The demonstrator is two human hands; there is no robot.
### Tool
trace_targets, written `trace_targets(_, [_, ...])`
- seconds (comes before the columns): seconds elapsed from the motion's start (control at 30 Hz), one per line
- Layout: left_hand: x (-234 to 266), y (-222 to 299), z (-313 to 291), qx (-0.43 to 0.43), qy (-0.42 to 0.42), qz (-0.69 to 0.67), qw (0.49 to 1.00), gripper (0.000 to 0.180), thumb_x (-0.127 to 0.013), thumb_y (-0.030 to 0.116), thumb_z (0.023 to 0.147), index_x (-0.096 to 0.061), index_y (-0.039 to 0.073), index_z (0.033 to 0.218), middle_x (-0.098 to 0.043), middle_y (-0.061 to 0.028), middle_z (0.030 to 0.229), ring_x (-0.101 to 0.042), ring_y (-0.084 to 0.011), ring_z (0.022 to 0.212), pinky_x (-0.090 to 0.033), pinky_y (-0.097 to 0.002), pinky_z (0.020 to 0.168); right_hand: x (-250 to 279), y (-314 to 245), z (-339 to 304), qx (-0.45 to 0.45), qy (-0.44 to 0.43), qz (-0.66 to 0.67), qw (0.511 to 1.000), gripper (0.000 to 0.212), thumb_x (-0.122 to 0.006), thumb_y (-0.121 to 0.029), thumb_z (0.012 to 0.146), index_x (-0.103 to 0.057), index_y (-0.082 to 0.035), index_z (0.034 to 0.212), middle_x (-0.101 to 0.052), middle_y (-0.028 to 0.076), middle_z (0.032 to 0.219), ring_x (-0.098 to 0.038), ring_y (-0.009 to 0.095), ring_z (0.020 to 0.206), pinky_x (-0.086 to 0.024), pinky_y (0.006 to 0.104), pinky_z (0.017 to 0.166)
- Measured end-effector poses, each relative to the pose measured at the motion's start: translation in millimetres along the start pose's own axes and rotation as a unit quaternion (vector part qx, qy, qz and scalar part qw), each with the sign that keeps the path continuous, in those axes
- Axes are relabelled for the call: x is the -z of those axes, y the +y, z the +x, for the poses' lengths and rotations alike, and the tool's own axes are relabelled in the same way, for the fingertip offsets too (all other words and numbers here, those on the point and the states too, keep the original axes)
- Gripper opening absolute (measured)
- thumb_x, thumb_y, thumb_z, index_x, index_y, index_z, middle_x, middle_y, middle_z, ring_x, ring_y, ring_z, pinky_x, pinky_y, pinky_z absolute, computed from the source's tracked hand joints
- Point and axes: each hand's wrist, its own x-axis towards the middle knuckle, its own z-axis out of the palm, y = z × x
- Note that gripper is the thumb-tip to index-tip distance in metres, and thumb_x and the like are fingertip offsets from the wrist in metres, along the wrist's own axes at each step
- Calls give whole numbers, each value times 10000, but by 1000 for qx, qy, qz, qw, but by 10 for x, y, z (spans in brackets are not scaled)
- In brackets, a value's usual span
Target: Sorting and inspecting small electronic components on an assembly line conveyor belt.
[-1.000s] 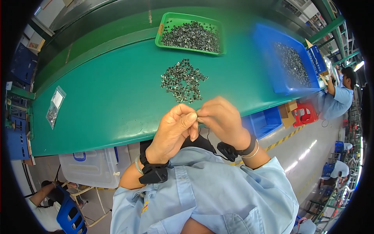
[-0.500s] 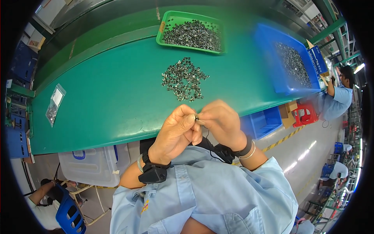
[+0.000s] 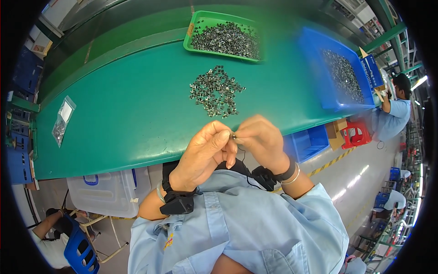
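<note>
A small dark, shiny metal part (image 3: pixel 234 137) sits at the fingertips where my two hands meet, just off the table's near edge. My left hand (image 3: pixel 204 154) is closed, its thumb and forefinger pressed together at the part's left side. From the right, my right hand (image 3: pixel 262 142) pinches the same part; its other fingers are curled. The part is too small to tell its exact kind. Just beyond my fingers, a loose pile of small shiny metal pieces (image 3: pixel 216 91) lies on the green tabletop (image 3: pixel 132 107).
A green tray (image 3: pixel 186 43) of similar pieces stands at the back. At right is a blue bin (image 3: pixel 331 98) with many small parts. A clear bag (image 3: pixel 63 121) lies on the left. Below the table are a lidded plastic box (image 3: pixel 107 196) and a red stool (image 3: pixel 358 134). A co-worker (image 3: pixel 394 109) is at far right.
The hands have shifted very slightly, and the pinched metal part now sits a little further right and higher. The pile and trays look the same.
</note>
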Motion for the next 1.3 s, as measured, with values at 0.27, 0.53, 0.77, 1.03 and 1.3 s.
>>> trace_targets(0.27, [-9, -8, 18, -17, 9, 38, 999, 163, -471, 202, 972, -493, 41, 986, -578, -77, 765, -553, -163, 603, -457, -310, 543, -14, 14, 4, -26, 13, 4, 1000, 158, -703, 9, 728, -609, -56, 837, -621, 66, 796, -595, 199, 731, -472, 292, 629])
trace_targets(0.53, [106, 18, 100, -47, 7, 13, 999, 175, -469, 180, 973, -501, 33, 1062, -592, -78, 833, -559, -153, 636, -478, -295, 575, 502, 511, 950, -153, 43, -21, 987, 120, -625, -117, 854, -619, -15, 918, -631, 59, 815, -606, 153, 744, -495, 280, 704])
trace_targets(0.77, [114, 60, 94, -33, 0, -3, 999, 173, -427, 146, 979, -498, 20, 1074, -560, -105, 828, -549, -163, 622, -471, -314, 564, 754, 774, 1241, -36, -40, -219, 974, 184, -629, -128, 850, -627, -18, 997, -637, 70, 912, -610, 171, 854, -488, 297, 763])
trace_targets(1.03, [150, 70, 96, -8, -18, -9, 1000, 171, -450, 149, 971, -494, 19, 1072, -565, -114, 830, -549, -177, 624, -471, -330, 570, 608, 606, 780, -138, -218, -215, 942, 145, -638, -102, 815, -640, -53, 951, -587, 80, 860, -594, 216, 824, -482, 316, 749])
trace_targets(1.3, [120, 56, 79, -15, -10, 10, 1000, 179, -469, 163, 967, -496, 18, 1070, -571, -100, 842, -562, -164, 642, -482, -314, 581, 606, 497, 638, -118, -189, -213, 951, 122, -643, -92, 798, -632, -38, 907, -569, 84, 834, -584, 249, 804, -475, 337, 716])
